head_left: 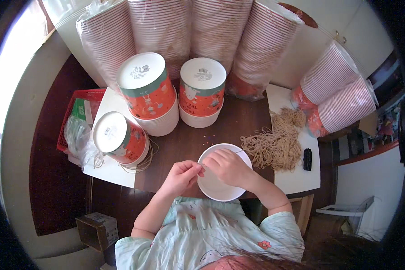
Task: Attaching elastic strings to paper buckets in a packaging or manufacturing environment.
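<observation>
A white paper bucket (216,190) stands mouth up at the table's near edge, right in front of me. My left hand (186,174) is at its left rim, thumb and forefinger pinched together; what they hold is too small to make out. Over the bucket's mouth, my right hand (228,166) has its fingers curled in, the tips close to the left fingertips. A short thin strand (240,151) shows beside the right knuckles, and I cannot tell whether the hand grips it. A heap of beige cords (279,144) lies to the right.
Upside-down orange and green paper buckets stand in stacks, two at the back (149,99) (202,92) and one at left (129,143) with cord loops around it. Tall wrapped bucket stacks (159,31) line the back. A black object (307,159) lies right; a red basket (65,130) sits left.
</observation>
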Demonstrator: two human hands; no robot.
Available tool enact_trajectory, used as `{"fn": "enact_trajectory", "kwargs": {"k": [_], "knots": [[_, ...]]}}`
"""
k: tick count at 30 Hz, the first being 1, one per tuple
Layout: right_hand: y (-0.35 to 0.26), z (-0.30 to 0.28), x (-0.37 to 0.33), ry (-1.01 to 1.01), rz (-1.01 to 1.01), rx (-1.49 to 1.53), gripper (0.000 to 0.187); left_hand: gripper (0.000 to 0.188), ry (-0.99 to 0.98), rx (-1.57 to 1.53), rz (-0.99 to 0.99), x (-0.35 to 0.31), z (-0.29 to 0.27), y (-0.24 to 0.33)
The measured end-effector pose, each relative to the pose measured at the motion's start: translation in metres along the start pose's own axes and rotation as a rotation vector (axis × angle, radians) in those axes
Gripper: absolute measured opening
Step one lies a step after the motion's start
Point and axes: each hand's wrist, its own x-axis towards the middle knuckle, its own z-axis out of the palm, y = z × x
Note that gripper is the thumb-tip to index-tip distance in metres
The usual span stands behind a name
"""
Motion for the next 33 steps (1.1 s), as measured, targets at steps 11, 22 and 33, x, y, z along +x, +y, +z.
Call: {"fn": "enact_trajectory", "kwargs": {"k": [11, 22, 33], "knots": [[0.0, 0.01, -0.001, -0.035, 0.278, 0.218, 0.012, 0.01, 0.182, 0.788, 0.407, 0.0, 0.003, 0.018], [0.007, 0.025, -0.007, -0.151, 0.464, 0.339, 0.009, 0.011, 0.279, 0.762, 0.543, 0.012, -0.007, -0.002], [0.011, 0.037, -0.009, -0.238, 0.5, 0.313, 0.013, 0.018, 0.21, 0.572, 0.259, 0.02, -0.03, -0.035]]}}
